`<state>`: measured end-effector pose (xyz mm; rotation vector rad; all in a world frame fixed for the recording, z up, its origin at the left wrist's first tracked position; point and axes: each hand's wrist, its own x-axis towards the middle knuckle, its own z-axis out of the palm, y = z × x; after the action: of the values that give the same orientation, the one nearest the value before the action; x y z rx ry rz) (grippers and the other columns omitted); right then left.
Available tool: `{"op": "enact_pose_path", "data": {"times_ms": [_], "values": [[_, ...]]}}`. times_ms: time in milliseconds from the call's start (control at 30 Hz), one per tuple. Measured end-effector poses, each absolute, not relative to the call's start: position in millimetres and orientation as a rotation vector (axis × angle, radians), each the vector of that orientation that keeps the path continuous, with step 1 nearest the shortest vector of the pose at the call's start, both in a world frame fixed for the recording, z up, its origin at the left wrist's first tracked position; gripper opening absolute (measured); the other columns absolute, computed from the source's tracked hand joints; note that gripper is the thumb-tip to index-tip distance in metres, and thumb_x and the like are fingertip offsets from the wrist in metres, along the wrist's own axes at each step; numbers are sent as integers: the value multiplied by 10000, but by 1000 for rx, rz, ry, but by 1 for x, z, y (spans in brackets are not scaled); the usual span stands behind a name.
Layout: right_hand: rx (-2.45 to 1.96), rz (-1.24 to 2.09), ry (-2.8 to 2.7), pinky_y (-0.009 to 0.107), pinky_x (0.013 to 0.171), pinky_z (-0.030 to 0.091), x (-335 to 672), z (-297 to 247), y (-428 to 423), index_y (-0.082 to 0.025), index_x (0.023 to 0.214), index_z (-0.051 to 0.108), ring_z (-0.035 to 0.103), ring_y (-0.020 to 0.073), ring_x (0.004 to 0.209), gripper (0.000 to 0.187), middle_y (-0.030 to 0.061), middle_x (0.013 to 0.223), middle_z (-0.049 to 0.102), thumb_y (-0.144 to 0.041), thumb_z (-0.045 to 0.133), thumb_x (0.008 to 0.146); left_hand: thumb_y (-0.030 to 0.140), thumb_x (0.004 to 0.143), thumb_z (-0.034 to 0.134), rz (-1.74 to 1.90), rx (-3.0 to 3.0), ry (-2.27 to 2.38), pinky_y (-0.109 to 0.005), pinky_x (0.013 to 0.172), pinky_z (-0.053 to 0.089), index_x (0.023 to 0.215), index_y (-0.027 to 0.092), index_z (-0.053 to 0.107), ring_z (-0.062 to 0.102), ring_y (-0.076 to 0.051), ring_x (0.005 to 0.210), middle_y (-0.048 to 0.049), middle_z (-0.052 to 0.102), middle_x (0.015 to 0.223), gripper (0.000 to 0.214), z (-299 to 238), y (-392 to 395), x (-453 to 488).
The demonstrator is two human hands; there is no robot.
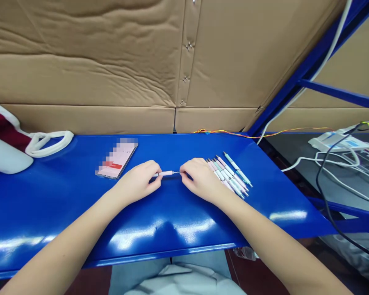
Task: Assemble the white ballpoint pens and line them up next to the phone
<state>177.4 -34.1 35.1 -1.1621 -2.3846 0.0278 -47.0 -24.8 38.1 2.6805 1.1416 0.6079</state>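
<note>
Two hands (169,180) hold one pink pen (166,173). One phone (117,159) lies on the desk (49,205), and one fanned pile of pens (229,176) holds roughly a dozen, too overlapped to count exactly.

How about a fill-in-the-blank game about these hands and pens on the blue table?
The left hand and right hand hold one pen whose barrel is ____.
The row of pens lies beside the ____ hand.
The tabletop under the phone is ____.

Missing words: pink; right; blue.
</note>
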Motion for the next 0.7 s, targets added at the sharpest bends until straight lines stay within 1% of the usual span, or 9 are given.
{"op": "enact_pose_path", "data": {"times_ms": [233,367,467,567,633,700], "values": [[-1126,55,-2389,314,776,359,175,32,-36,-169,805,592,535,179,762,162,60,774,634,-144,445,869,249,874,423,596,2687,1104,-276,678,437,871,183,552,549,-152,742,-28,579,836,145,35,-25,-45],[-1093,111,-2389,313,774,371,170,29,-37,-168,805,586,543,176,762,140,57,779,641,-142,460,860,236,873,419,585,2708,1080,-273,670,437,857,179,550,543,-148,733,-27,575,825,144,35,-27,-44],[-1121,209,-2342,302,777,385,171,32,-38,-168,920,565,556,176,785,97,46,813,646,-169,508,842,232,868,431,566,2707,1088,-274,671,438,865,175,552,545,-149,737,-28,573,832,134,35,-27,-44],[-1201,231,-2336,317,807,384,179,40,-37,-174,1037,542,560,198,873,255,61,939,639,-268,592,806,258,874,429,568,2693,1106,-278,672,445,875,175,559,552,-153,737,-34,577,840,154,35,-25,-45],[-1259,158,-2426,338,816,369,186,45,-35,-185,1018,580,548,217,909,237,77,992,620,-287,592,804,270,873,427,576,2679,1119,-280,673,451,873,177,564,553,-153,730,-36,580,842,165,35,-23,-46],[-1313,99,-2539,341,785,363,192,46,-31,-193,968,624,549,221,879,172,80,942,616,-244,570,813,272,868,432,586,2661,1132,-281,677,454,875,180,569,555,-152,728,-35,583,846,165,35,-22,-48]]}}
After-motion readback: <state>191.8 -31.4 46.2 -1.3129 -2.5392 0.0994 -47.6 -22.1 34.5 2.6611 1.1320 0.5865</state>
